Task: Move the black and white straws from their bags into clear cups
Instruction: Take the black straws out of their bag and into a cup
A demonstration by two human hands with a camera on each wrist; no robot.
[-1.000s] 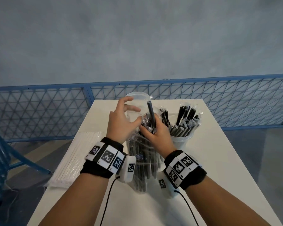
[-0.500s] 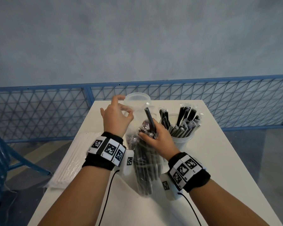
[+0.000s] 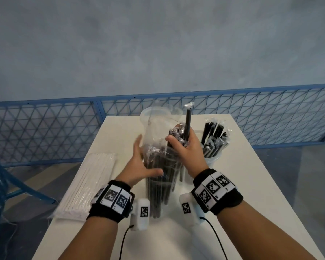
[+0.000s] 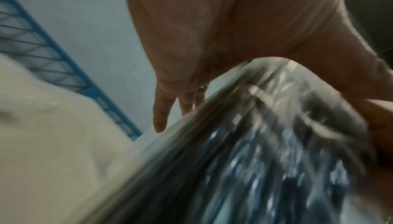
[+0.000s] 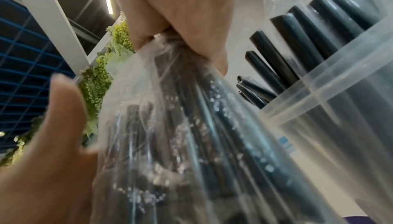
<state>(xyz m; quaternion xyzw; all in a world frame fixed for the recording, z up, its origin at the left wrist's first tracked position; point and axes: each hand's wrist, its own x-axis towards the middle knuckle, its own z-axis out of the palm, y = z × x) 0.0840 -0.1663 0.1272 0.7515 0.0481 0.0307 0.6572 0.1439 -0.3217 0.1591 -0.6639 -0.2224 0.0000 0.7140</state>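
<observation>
A clear bag of black straws stands upright on the white table. My right hand grips its bunched top, and one wrapped black straw sticks up out of the fist. In the right wrist view the bag hangs from the right hand. My left hand lies flat against the bag's left side, fingers straight, thumb across the front; its fingers run along the bag. A clear cup holding black straws stands just right of the bag.
An empty clear cup stands behind the bag near the table's far edge. A flat pack of white straws lies along the table's left edge. A blue mesh fence runs behind the table. A blue chair stands at left.
My left hand has come down from near the empty cup to the bag's left side. The right hand has lifted the bag's top, and the bag now stands more upright.
</observation>
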